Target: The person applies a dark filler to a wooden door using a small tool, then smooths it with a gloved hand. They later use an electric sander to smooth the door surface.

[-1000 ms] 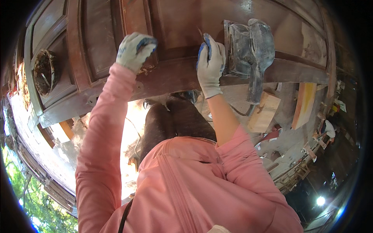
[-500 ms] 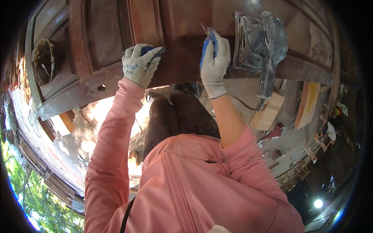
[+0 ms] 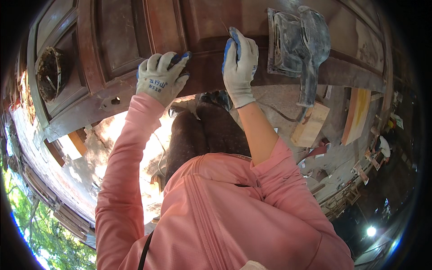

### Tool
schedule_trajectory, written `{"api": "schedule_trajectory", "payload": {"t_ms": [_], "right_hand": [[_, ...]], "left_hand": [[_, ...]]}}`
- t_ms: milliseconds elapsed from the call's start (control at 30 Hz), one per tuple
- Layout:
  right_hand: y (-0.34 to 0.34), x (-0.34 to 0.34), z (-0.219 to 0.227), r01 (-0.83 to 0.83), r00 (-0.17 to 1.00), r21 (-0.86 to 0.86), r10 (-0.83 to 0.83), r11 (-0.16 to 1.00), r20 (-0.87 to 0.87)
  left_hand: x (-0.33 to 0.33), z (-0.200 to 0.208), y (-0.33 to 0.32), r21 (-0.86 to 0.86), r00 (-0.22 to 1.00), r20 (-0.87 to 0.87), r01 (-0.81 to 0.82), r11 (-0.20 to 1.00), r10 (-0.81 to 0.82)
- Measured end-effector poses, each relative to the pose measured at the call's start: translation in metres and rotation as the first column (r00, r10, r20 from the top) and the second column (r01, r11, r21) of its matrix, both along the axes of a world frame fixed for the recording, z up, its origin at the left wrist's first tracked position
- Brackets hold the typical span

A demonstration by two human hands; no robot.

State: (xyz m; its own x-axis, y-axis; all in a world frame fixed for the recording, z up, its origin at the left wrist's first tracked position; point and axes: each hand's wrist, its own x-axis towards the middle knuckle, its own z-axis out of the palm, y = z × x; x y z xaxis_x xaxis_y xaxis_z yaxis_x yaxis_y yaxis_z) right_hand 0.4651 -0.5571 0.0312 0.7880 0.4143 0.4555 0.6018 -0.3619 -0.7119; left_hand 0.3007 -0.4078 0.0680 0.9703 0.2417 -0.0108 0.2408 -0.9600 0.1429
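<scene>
A dark reddish-brown panelled wooden door (image 3: 119,38) lies flat in front of me. My left hand (image 3: 159,76), in a white work glove with blue-coated fingers, rests by its near edge. Its fingers are bent but apart, and I make out nothing held; the palm is hidden. My right hand (image 3: 241,67), gloved the same way, is just over the near rail, its fingers pinched around a thin dark strip (image 3: 225,28) that points away from me. What kind of thing it is cannot be told. Right of that hand, a dusty electric sander (image 3: 310,49) lies on the door.
A round bowl-like container (image 3: 51,74) sits on the door's left part. A lock hole (image 3: 116,101) pierces the near rail. Below the door are wooden blocks (image 3: 310,124), a cable (image 3: 279,112) and scattered scraps on the floor. My legs (image 3: 202,135) stand close to the door edge.
My left hand has shifted slightly left and its fingers have spread. The right hand has moved a little left and farther away, with the thin strip still in its pinch.
</scene>
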Motion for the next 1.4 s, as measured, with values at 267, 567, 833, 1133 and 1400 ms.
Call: {"api": "schedule_trajectory", "payload": {"t_ms": [267,567,833,1133,1400], "right_hand": [[-0.002,0.001,0.001,0.011,1.000,-0.040,-0.011,0.999,0.002],[0.001,0.000,0.000,0.027,1.000,-0.048,-0.027,0.998,0.012],[0.004,-0.002,0.001,0.033,0.999,-0.052,-0.033,0.998,-0.011],[0.004,-0.001,0.000,0.043,0.999,-0.056,-0.041,0.998,0.025],[0.003,-0.003,0.005,0.014,0.999,-0.086,-0.017,0.996,-0.032]], "left_hand": [[-0.004,0.012,0.005,-0.052,0.999,-0.025,0.036,0.998,-0.037],[-0.002,-0.001,0.013,-0.462,0.941,0.116,-0.232,0.856,0.317],[0.034,-0.038,0.012,-0.139,0.905,0.178,-0.367,0.920,0.387],[0.004,-0.023,0.012,-0.207,0.959,0.124,-0.225,0.952,0.254],[0.022,-0.039,0.019,-0.203,0.918,0.172,-0.320,0.925,0.356]]}}
